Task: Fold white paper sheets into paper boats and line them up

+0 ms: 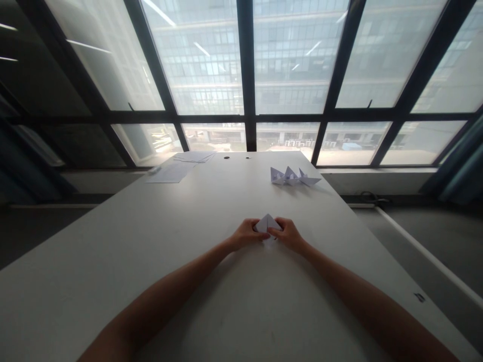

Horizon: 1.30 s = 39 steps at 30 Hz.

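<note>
Grip: left hand (247, 234) and right hand (290, 234) together pinch folded paper (267, 221), one at each side | Windows (209, 75): span background | Table (211, 211): white, folded paper held mid-width | Sheets (169, 173): flat, far left | Paper boats (290, 177): clustered far right, well apart from hands

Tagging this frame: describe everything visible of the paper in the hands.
The folded paper is white and looks thin and crisp. Its peak points away from the person, with a dark line down the middle. The left hand and right hand pinch its two sides, thumbs across the near face, partly hiding it. Whether it touches the table is unclear.
</note>
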Each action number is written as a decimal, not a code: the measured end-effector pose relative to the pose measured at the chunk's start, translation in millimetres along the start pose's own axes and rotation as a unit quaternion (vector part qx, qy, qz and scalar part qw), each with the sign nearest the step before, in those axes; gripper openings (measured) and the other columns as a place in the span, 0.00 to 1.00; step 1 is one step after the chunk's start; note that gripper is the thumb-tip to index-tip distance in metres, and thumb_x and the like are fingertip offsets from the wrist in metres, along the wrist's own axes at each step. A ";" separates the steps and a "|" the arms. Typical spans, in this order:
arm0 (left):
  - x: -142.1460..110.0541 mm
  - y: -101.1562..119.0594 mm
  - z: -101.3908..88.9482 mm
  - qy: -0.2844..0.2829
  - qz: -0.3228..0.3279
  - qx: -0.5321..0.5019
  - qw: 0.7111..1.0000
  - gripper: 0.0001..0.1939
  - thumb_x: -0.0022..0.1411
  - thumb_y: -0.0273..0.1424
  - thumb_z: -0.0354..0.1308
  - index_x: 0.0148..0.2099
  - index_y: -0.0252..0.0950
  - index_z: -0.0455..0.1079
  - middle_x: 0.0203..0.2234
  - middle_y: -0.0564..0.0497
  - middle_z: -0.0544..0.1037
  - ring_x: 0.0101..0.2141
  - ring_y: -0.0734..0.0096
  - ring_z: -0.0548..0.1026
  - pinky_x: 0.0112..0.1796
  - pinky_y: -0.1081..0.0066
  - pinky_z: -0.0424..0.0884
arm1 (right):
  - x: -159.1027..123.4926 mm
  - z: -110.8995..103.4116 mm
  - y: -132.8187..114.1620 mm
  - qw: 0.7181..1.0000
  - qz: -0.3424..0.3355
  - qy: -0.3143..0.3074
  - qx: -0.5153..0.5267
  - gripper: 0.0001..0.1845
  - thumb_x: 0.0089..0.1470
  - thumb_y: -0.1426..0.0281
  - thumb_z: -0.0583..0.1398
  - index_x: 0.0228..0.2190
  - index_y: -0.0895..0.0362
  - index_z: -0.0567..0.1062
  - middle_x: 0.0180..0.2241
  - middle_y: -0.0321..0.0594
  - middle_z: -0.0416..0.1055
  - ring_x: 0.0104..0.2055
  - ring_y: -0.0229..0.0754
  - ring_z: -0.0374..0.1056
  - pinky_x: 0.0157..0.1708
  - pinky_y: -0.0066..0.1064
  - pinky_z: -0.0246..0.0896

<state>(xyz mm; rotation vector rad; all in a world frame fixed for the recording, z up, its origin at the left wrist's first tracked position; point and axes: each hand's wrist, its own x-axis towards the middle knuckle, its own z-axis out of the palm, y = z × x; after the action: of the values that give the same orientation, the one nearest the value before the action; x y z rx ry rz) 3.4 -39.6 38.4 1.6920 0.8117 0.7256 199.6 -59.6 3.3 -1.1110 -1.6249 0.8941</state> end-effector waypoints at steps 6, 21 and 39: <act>-0.5 2.5 -3.1 -0.051 -0.011 -0.003 0.999 0.19 0.48 0.37 0.70 0.38 0.29 0.76 0.27 0.50 0.77 0.26 0.72 0.71 0.27 0.75 0.65 | -2.1 -0.2 -2.2 1.000 0.000 -0.023 -0.012 0.11 0.47 0.64 0.63 0.23 0.57 0.68 0.21 0.31 0.62 0.23 0.34 0.57 0.21 0.24 0.50; 2.1 -0.4 -1.7 -0.020 0.021 0.063 0.998 0.27 0.56 0.52 0.60 0.30 0.29 0.73 0.19 0.53 0.67 0.22 0.75 0.63 0.22 0.75 0.56 | -1.2 2.8 -6.0 0.999 0.002 -0.028 0.027 0.20 0.55 0.54 0.57 0.23 0.57 0.68 0.20 0.32 0.61 0.21 0.35 0.57 0.18 0.25 0.54; 7.5 -12.0 -0.8 0.025 0.020 0.060 0.998 0.29 0.56 0.55 0.58 0.27 0.30 0.72 0.18 0.56 0.62 0.22 0.77 0.58 0.22 0.76 0.51 | -0.1 0.0 -9.1 0.999 -0.005 -0.034 0.011 0.22 0.53 0.55 0.58 0.18 0.55 0.58 0.19 0.30 0.49 0.22 0.33 0.47 0.21 0.26 0.41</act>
<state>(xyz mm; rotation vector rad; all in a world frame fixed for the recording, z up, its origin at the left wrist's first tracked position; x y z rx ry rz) 5.3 -30.7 27.5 1.8077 0.8726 0.7613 197.2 -62.6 11.5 -1.0677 -1.6705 0.9504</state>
